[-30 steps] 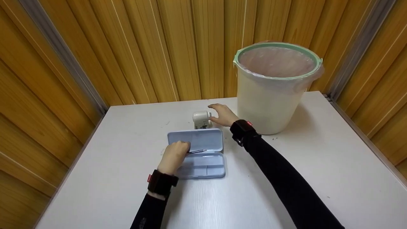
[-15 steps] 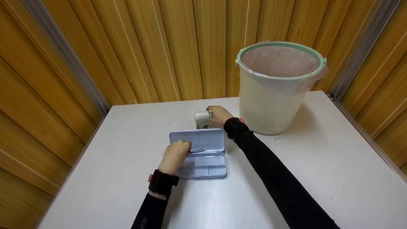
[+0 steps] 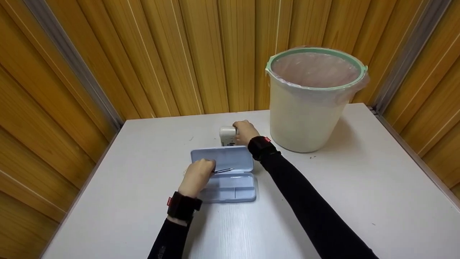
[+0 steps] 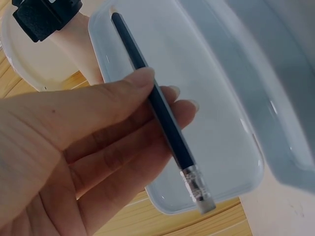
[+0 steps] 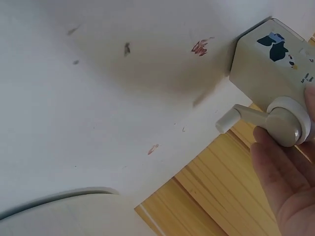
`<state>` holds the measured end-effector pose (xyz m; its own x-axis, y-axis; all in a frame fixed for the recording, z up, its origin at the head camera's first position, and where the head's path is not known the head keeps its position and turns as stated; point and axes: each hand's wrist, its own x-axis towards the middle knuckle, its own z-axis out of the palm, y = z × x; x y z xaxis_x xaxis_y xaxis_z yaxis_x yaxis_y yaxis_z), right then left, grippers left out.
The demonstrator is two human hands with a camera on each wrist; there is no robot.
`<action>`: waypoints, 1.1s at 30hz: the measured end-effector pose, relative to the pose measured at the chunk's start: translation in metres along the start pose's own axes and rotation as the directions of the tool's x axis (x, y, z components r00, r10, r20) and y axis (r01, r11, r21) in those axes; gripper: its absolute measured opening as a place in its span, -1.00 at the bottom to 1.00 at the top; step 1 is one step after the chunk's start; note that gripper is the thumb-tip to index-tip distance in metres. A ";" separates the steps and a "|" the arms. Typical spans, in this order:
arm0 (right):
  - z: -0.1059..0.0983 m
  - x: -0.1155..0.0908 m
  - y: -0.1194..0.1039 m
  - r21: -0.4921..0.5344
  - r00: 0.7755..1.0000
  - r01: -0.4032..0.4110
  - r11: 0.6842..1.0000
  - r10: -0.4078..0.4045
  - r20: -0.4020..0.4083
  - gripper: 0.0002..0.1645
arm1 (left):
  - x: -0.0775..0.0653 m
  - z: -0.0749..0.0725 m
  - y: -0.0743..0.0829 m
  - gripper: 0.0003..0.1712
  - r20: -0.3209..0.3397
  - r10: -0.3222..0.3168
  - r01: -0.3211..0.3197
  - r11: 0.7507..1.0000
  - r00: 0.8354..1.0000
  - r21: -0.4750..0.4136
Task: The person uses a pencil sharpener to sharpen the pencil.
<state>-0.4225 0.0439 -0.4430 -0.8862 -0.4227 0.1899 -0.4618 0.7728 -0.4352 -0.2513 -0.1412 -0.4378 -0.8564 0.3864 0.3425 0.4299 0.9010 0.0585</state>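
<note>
My left hand (image 3: 197, 176) pinches a dark pencil (image 4: 172, 130) between thumb and fingers. In the left wrist view its eraser end points down and its sharpened tip up. The pencil is over an open light-blue pencil case (image 3: 244, 194), whose lid lies back toward the far side. Behind the case stands a white crank pencil sharpener (image 3: 227, 133) with a small printed picture on its face. My right hand (image 3: 247, 131) grips its right side. In the right wrist view the fingers (image 5: 275, 169) lie beside the round hub of the crank handle (image 5: 251, 116), with the thumb against the body.
A tall pale bin (image 3: 303, 118) with a green rim and a plastic liner stands at the back right, close to the right forearm. Small marks and crumbs dot the white table (image 3: 143, 162). Wood-patterned panels (image 3: 201, 54) rise behind it.
My right hand has moved left from beside the sharpener and closed on its crank side. The left hand and pencil have stayed in place over the case.
</note>
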 end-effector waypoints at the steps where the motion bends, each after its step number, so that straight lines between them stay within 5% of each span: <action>1: -0.001 -0.001 -0.001 -0.011 1.000 -0.002 1.000 0.002 0.002 -0.67 | 0.000 0.000 0.000 -0.79 -0.004 0.004 -0.004 1.000 1.000 -0.002; 17: -0.019 -0.024 0.007 -0.043 0.995 -0.097 0.994 0.098 0.003 -0.77 | -0.001 0.000 0.000 -0.81 -0.006 -0.005 0.006 1.000 1.000 0.014; 33: -0.042 -0.068 0.018 -0.083 0.987 -0.160 0.984 0.161 0.005 -0.77 | -0.001 -0.001 0.001 -0.85 -0.005 0.002 -0.002 1.000 1.000 0.012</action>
<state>-0.3720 0.1064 -0.4264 -0.9488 -0.2949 0.1132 -0.3155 0.8672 -0.3852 -0.2498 -0.1408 -0.4369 -0.8541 0.3874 0.3472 0.4283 0.9024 0.0468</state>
